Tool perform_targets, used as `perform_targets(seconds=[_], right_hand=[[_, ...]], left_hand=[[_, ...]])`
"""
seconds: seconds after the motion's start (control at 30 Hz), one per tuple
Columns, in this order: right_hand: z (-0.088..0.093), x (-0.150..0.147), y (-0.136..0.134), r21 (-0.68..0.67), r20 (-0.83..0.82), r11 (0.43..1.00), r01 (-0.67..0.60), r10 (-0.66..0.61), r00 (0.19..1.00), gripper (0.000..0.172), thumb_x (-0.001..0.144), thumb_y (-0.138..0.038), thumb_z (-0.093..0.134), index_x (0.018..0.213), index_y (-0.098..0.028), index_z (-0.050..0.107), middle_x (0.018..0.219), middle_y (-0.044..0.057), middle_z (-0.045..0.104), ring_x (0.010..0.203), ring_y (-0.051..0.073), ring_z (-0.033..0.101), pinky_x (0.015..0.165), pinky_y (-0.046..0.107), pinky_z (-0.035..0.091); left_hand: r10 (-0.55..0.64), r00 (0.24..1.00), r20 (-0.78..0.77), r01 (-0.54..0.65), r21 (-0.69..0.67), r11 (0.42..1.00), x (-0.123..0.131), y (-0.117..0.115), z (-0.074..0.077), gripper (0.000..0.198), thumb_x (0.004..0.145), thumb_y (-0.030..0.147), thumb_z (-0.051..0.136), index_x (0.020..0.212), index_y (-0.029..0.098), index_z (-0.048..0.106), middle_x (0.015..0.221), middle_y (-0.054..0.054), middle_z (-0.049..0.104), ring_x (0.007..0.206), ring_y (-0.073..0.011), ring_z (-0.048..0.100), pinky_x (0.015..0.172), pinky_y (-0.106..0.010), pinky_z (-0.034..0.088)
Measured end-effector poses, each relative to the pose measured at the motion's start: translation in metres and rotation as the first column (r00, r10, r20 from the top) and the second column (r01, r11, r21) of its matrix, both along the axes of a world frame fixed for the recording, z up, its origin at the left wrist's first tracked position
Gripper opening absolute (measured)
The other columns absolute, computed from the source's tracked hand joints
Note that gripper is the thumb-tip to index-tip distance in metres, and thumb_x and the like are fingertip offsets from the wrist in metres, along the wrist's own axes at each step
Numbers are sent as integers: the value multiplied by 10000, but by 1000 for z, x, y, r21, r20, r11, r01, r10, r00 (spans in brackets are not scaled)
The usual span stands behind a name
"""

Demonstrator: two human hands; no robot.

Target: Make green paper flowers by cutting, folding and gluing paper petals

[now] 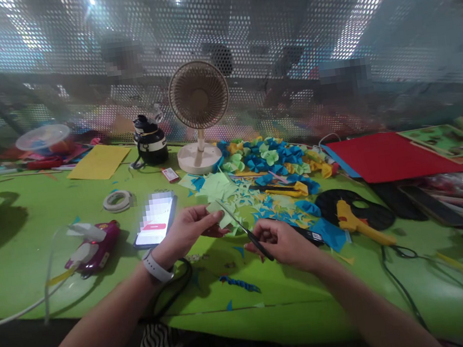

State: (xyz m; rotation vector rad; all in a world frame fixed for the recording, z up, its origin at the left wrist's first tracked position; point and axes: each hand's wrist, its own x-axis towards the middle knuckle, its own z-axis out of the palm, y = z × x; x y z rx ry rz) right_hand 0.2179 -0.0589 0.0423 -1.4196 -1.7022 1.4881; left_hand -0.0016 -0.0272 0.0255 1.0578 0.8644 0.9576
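In the head view my left hand [199,223], with a white watch on its wrist, pinches a small piece of pale green paper [215,208]. Black-handled scissors [257,243] are gripped in my right hand [280,243], their blades angled up and left toward that paper. Beyond both hands lies a scatter of green, blue and yellow paper scraps [256,207]. A heap of folded paper flowers [269,152] sits behind the scraps. A yellow box cutter [288,189] rests among them. Left of my left hand is a lit phone [155,219].
A desk fan [199,96] and a black jug [150,141] stand at the back. On the left are a purple power strip [97,249] and a tape roll [117,201]. A yellow glue gun [362,222], its cord and red paper [406,152] occupy the right.
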Motion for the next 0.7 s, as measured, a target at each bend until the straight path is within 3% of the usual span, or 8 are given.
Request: perform_targets(seconds=[0.4, 0.57, 0.7], right_hand=[[-1, 0, 0, -18, -25, 1000, -1, 1, 1000, 524, 563, -578, 819, 685, -184, 495, 554, -53, 517, 534, 106, 512, 507, 233, 389], [0, -1, 0, -31, -32, 1000, 6, -7, 999, 531, 552, -585, 819, 676, -186, 492, 553, -53, 516, 527, 104, 503, 504, 234, 391], [-2, -1, 0, -26, -26, 1000, -6, 5, 1000, 526, 561, -588, 814, 682, -182, 503, 553, -49, 523, 529, 106, 506, 500, 233, 383]], left_hand=[[-39, 999, 10, 39, -18, 999, 1, 0, -1, 379, 639, 449, 828, 684, 118, 647, 634, -4, 686, 617, -145, 698, 681, -275, 583], [-45, 999, -3, 45, 6, 999, 1, 1, -4, 342, 673, 423, 815, 740, 110, 696, 649, -19, 696, 609, -116, 668, 646, -227, 554], [11, 997, 77, -11, -2, 1000, 0, 0, -1, 396, 701, 295, 815, 1062, 171, 709, 929, -45, 749, 748, -107, 669, 650, -184, 530]])
